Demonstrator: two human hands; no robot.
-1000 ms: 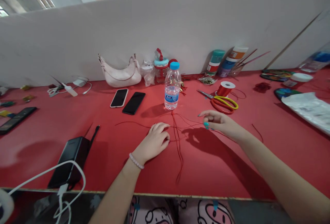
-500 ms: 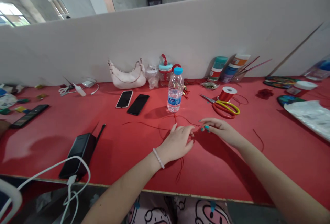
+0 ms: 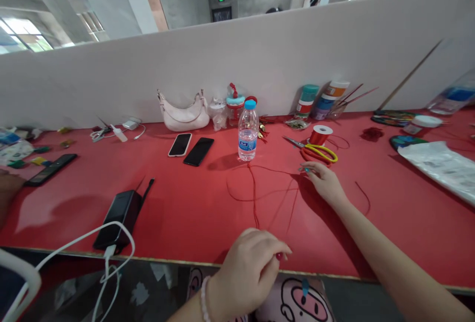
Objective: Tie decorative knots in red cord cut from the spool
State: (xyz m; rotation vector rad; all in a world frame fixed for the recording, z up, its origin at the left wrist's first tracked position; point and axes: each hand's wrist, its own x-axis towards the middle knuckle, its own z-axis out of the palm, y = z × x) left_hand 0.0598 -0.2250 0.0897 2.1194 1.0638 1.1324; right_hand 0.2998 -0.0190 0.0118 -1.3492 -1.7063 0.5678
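Observation:
Thin red cords (image 3: 254, 194) run from under a clear water bottle (image 3: 248, 131) with a blue cap toward me across the red table (image 3: 185, 203). My left hand (image 3: 248, 270) is at the table's near edge, fingers pinched on the cord ends. My right hand (image 3: 323, 181) lies further out on the right, fingertips pressing a cord strand to the table, just short of the yellow-handled scissors (image 3: 315, 148) and red cord spool (image 3: 319, 135).
Two phones (image 3: 191, 148) lie left of the bottle. A white handbag (image 3: 183, 114) and jars (image 3: 321, 99) line the partition wall. A black power bank (image 3: 117, 213) with white cable sits near left. A plastic bag (image 3: 438, 166) is at right.
My left hand pulled back from the middle of the table to the near edge, drawing the cords taut toward me. My right hand shifted slightly right and away.

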